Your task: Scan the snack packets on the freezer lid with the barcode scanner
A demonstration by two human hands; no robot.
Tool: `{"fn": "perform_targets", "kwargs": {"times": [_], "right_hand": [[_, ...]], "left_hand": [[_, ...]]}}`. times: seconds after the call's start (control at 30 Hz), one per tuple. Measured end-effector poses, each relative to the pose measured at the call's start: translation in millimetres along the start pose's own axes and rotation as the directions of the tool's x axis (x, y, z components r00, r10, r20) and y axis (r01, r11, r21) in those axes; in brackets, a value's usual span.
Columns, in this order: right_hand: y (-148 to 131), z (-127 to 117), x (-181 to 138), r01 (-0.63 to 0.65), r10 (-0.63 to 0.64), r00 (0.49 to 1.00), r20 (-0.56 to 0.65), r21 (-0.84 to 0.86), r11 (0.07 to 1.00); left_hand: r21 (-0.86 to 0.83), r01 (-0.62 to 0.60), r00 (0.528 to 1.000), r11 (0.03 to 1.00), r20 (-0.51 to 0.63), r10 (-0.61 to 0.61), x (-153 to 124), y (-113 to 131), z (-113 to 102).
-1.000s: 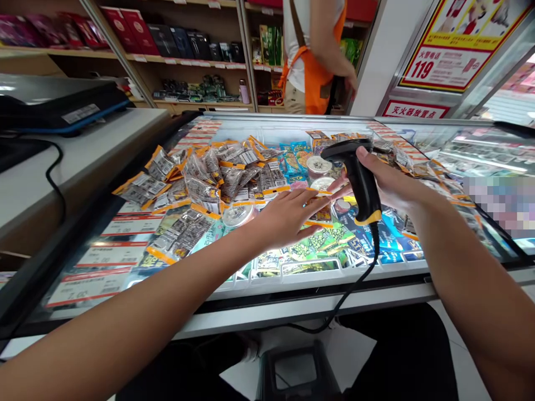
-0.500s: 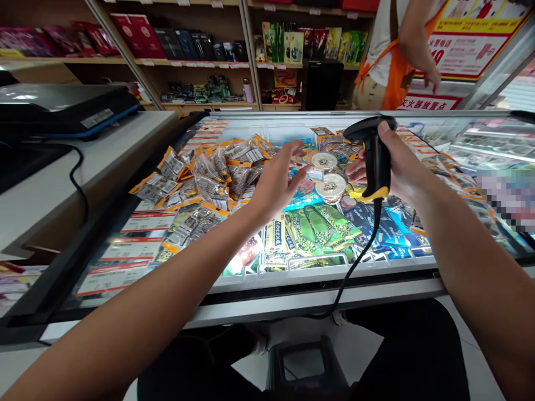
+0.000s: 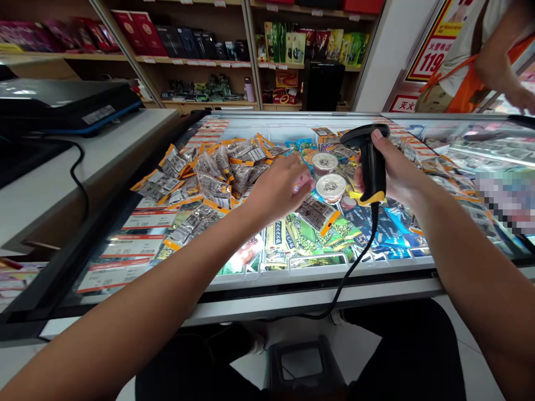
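My right hand (image 3: pixel 395 167) is wrapped around the grip of a black-and-yellow barcode scanner (image 3: pixel 373 164), its thumb along the top and its cable trailing down. To the left, my left hand (image 3: pixel 282 189) has its fingers curled shut on a small snack packet (image 3: pixel 317 213) with a clear, dark-printed body and orange ends. That packet hangs over green ice-cream wrappers (image 3: pixel 311 234). Beside it are two round tubs (image 3: pixel 331 186) with pale lids. Left of my hand lies a pile of similar orange-edged packets (image 3: pixel 215 172) on the freezer's glass top.
The glass-topped freezer (image 3: pixel 234 298) spans the front, with price labels (image 3: pixel 136 245) at its left. A counter (image 3: pixel 142 125) with a flat black device (image 3: pixel 67 106) stands at far left. Shelves (image 3: pixel 188 58) line the back; a person in an orange apron (image 3: pixel 468 83) is at right.
My left hand has closed from an open, spread pose and now has a snack packet below its fingers. The scanner has shifted slightly left and down. The person behind has moved right.
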State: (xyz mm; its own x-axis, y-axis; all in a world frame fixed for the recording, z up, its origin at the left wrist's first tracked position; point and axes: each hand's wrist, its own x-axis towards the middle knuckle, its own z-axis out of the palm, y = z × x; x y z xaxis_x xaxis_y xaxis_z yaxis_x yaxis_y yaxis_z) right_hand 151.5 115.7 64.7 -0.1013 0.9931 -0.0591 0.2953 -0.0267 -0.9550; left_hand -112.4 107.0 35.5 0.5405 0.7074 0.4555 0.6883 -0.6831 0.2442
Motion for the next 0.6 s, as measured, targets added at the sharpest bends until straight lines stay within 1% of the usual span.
{"fn": "perform_targets", "kwargs": {"times": [0.03,0.07,0.1,0.13,0.17,0.2,0.3,0.33,0.4,0.47,0.5,0.6], "right_hand": [[0,-1,0,-0.002,0.002,1.0,0.009,0.013,1.0],[-1,-1,-1,-0.001,0.0,1.0,0.025,0.036,0.999],[-2,-2,-2,0.002,-0.005,0.999,0.05,0.069,0.998],[-3,-2,-3,0.003,-0.011,0.997,0.077,0.098,0.995],[-4,-3,-4,0.001,-0.013,0.995,0.098,0.114,0.994],[-6,-3,-6,-0.006,-0.006,0.994,0.109,0.109,0.994],[-9,-3,-9,-0.051,0.048,0.993,0.103,0.026,0.998],[-9,-3,-10,-0.065,0.063,0.99,0.124,0.007,0.998],[-9,-4,-11,-0.085,0.082,0.971,0.225,0.007,0.996],[-9,-4,-11,-0.11,0.102,0.945,0.311,0.009,0.994],[-9,-4,-11,-0.124,0.116,0.937,0.329,0.003,0.992],[-8,-1,-11,-0.156,0.154,0.935,0.32,-0.022,0.988]], "left_hand": [[0.003,-0.071,0.985,0.998,0.157,0.069,-4,9,-5],[-0.01,-0.159,0.944,0.987,0.292,0.155,-9,18,-8],[0.001,-0.232,0.903,0.973,0.371,0.214,-12,25,-11],[0.042,-0.266,0.883,0.963,0.412,0.226,-15,29,-12],[0.089,-0.291,0.874,0.952,0.43,0.227,-17,30,-12],[0.137,-0.297,0.877,0.945,0.43,0.214,-18,29,-11],[0.235,-0.248,0.901,0.94,0.413,0.134,-18,11,-5],[0.262,-0.224,0.907,0.939,0.409,0.102,-17,4,-3],[0.316,-0.176,0.917,0.932,0.398,0.038,-17,-10,1],[0.346,-0.146,0.921,0.927,0.39,-0.001,-17,-19,6],[0.347,-0.138,0.921,0.928,0.389,-0.009,-18,-22,9],[0.335,-0.12,0.922,0.935,0.386,-0.02,-19,-23,17]]}}
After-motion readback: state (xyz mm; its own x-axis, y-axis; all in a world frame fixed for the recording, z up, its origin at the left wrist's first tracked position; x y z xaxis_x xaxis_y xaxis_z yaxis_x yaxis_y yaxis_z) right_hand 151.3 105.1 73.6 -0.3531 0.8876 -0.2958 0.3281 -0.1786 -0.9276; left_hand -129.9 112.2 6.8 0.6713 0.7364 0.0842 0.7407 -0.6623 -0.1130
